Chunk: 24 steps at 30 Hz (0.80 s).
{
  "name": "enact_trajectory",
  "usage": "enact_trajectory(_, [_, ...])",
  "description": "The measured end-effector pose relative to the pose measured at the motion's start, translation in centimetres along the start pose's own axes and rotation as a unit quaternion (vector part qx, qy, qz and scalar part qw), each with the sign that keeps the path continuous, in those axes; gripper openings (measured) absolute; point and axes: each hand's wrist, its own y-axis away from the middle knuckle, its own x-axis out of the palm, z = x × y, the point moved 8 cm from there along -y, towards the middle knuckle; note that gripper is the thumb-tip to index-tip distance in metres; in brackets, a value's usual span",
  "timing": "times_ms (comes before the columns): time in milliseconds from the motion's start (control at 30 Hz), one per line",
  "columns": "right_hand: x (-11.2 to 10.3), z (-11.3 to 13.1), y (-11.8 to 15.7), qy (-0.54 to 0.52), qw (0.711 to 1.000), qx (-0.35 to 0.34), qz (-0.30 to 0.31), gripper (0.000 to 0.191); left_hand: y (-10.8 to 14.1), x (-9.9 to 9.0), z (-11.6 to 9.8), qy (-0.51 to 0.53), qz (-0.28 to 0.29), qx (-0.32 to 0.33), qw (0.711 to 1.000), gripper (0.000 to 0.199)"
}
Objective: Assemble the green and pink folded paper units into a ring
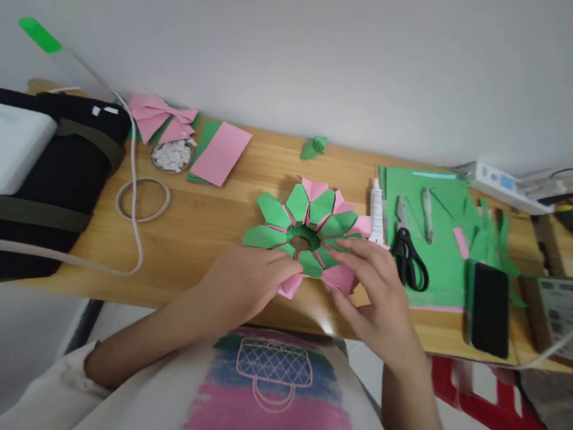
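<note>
A ring-shaped folded-paper flower in green and pink lies on the wooden table in front of me, with a round hole in its middle. My left hand grips its front left edge; the thumb rests by a green petal, and the other fingers are mostly hidden. At the right side, my right hand holds the flower between its thumb at the front edge and its fingers over the petals. Just beyond the right fingertips stands a white glue tube, lying lengthwise on the table.
Black-handled scissors and a pen-like tool lie on green paper sheets, near a phone. Pink paper, a dish of white bits, a pink bow and a white cable are leftward.
</note>
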Motion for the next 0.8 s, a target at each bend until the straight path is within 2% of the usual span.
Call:
enact_trajectory(167, [0.7, 0.8, 2.8, 0.086, 0.989, 0.043, -0.110, 0.046, 1.7, 1.3, -0.2, -0.061, -0.051, 0.013, 0.997, 0.025])
enact_trajectory(267, [0.9, 1.0, 4.7, 0.125, 0.967, 0.093, -0.200, 0.054, 2.3, 1.7, -0.2, -0.071, -0.062, 0.005, 0.996, 0.025])
enact_trajectory(367, [1.5, 0.6, 6.3, 0.134, 0.946, 0.154, -0.252, 0.062, 2.6, 1.9, -0.1, -0.061, -0.080, -0.016, 0.995, 0.023])
enact_trajectory(433, [2.2, 0.1, 6.9, 0.109, 0.938, 0.195, -0.265, 0.066, 2.7, 1.8, 0.2, -0.045, -0.102, -0.036, 0.993, 0.023])
enact_trajectory(500, [2.9, -0.2, 7.1, 0.065, 0.938, 0.209, -0.269, 0.061, 2.9, 1.7, 0.4, -0.025, -0.121, -0.051, 0.991, 0.024])
enact_trajectory(633, [3.6, 0.4, 6.4, 0.024, 0.948, 0.161, -0.274, 0.041, 3.2, 1.6, 0.6, 0.019, -0.155, -0.062, 0.986, 0.020])
enact_trajectory(800, [3.4, 1.0, 5.5, 0.037, 0.950, 0.132, -0.282, 0.044, 3.7, 1.4, 1.7, 0.112, -0.209, -0.098, 0.966, 0.021])
